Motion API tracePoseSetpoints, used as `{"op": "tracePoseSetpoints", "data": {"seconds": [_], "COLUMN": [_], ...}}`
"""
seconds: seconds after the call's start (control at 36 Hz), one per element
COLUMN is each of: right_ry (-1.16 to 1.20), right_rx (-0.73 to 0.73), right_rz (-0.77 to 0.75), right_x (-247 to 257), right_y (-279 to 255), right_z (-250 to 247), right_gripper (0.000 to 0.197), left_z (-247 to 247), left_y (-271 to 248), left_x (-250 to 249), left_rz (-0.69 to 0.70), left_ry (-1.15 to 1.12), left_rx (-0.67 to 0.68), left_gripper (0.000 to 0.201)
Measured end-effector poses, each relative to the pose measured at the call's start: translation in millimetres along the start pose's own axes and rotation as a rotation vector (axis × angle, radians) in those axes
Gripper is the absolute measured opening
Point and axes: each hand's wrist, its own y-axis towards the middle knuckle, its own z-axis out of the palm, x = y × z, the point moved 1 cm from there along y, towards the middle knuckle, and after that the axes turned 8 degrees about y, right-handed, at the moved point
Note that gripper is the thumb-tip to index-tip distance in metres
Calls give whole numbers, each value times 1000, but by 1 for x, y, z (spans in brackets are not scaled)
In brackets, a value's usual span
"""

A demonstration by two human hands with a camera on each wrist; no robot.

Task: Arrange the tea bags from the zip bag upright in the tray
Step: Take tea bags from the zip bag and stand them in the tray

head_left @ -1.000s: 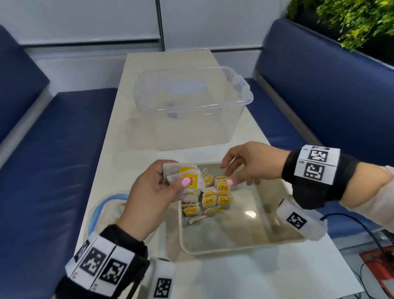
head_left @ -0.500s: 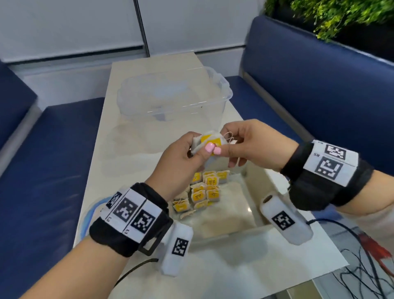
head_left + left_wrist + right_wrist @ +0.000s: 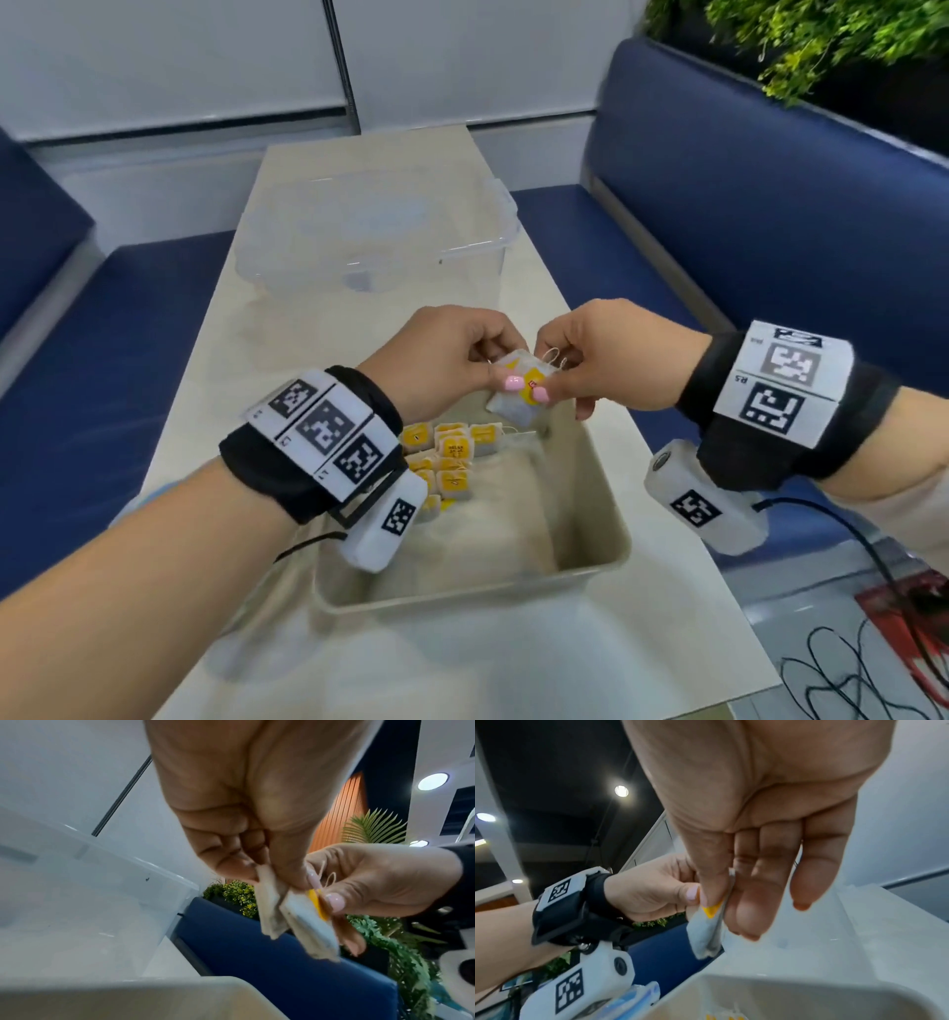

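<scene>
The light, limp tea bags (image 3: 519, 393), pinched by the left hand (image 3: 441, 362) and right hand (image 3: 606, 354), are probably best gripped gently at the top edge.

Head view looked down from above the table (image 3: 359, 169); both wrist views looked up, close under the palms. All three shared the pinched tea bags (image 3: 518, 395).

tea bags (image 3: 518, 393): white, yellow tags, held above tray (image 3: 590, 514) | others upright inside (image 3: 452, 452)
</scene>
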Motion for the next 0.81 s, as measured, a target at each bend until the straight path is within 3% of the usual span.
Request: {"op": "tracePoseSetpoints", "data": {"seconds": [0.14,0.25,0.42,0.81], "right_ry": [18,76,179,228], "right_rx": [-39,-83,-139,-184], "right_rz": [78,124,138,160], "right_x": [-20,-35,-50,-59], "right_y": [-3,-12,-30,-46], "right_z": [0,-6,-8,-6], "right_gripper": [15,12,8,7], "left_z": [16,29,52,63], "left_y": [10,15,18,20], "left_x": [17,28,38,47], "left_rz": [-78,-137,-244,-287], "left_ry": [-65,22,124,451], "left_rx": [1,-6,98,203], "left_gripper": [20,19,5,4]}}
